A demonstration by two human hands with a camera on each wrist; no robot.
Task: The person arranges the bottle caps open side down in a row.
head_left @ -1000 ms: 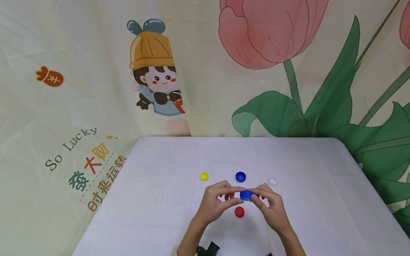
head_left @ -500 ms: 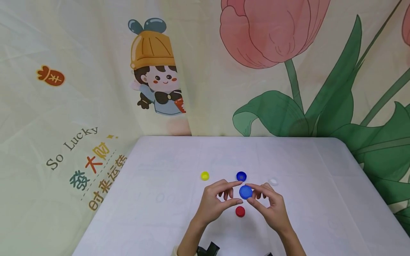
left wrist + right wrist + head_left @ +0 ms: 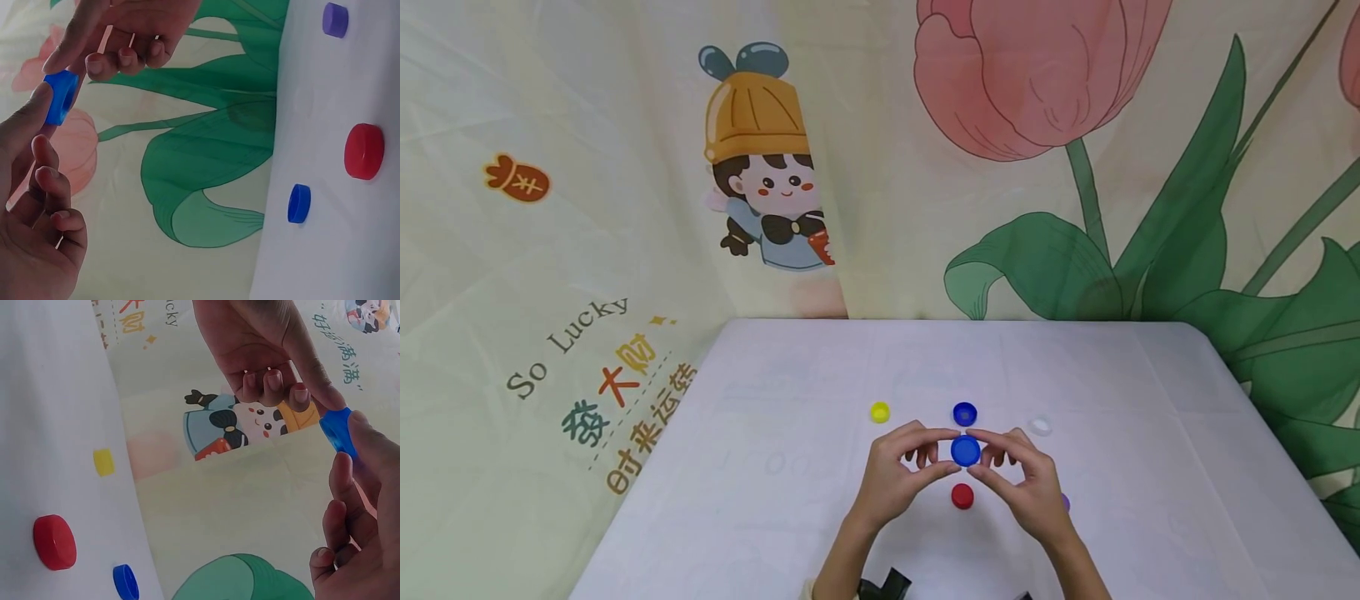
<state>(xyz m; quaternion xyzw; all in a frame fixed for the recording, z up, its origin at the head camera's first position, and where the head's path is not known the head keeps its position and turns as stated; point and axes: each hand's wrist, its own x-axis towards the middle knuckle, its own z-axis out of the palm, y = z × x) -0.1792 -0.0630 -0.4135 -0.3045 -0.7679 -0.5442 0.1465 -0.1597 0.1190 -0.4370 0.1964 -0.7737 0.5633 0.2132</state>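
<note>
Above the table, both hands pinch a blue bottle cap [image 3: 966, 451] between thumb and index finger. My left hand [image 3: 895, 475] is at its left side and my right hand [image 3: 1030, 487] at its right. The left wrist view shows the cap [image 3: 61, 99] on edge, its hollow side turned toward the camera, with a thumb at either end. On the table below lies a red cap [image 3: 962, 497]. A second blue cap [image 3: 965, 414], hollow side up, lies just beyond the fingertips.
A yellow cap [image 3: 879, 412] lies to the back left and a clear cap [image 3: 1041, 425] to the back right. The right hand partly hides a purple cap [image 3: 1065, 502]. A printed cloth [image 3: 887, 167] hangs behind the white table [image 3: 790, 517].
The blue cap was tilted edge-on between both hands, then held by the right hand with its round face showing. It has moved slightly left, and the left fingers are on it again.
</note>
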